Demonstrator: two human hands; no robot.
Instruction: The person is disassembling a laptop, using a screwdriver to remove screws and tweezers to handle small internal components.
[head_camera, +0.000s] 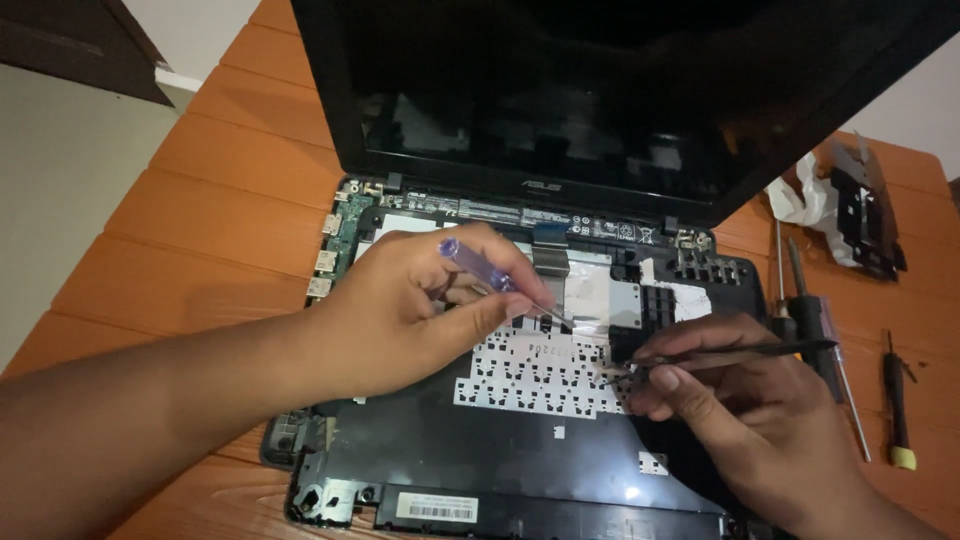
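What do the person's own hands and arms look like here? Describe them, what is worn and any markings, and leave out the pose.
Both are bare: the left hand and its forearm show no sleeve, glove, watch, ring or bracelet. The right hand is likewise ungloved and ringless, with its wrist bare down to the frame edge. Fingernails are short and unpainted. No tattoos, plasters or other markings show on either.

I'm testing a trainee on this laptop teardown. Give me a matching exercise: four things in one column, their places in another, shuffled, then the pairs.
Things:
1. Purple-handled screwdriver
2. Black tweezers
3. Yellow-tipped screwdriver
4. Side ports

Places:
A. Lying on the wooden table, far right
B. Held in the left hand
C. Along the laptop's left edge
D. Held in the right hand

Pairs: 1-B, 2-D, 3-A, 4-C
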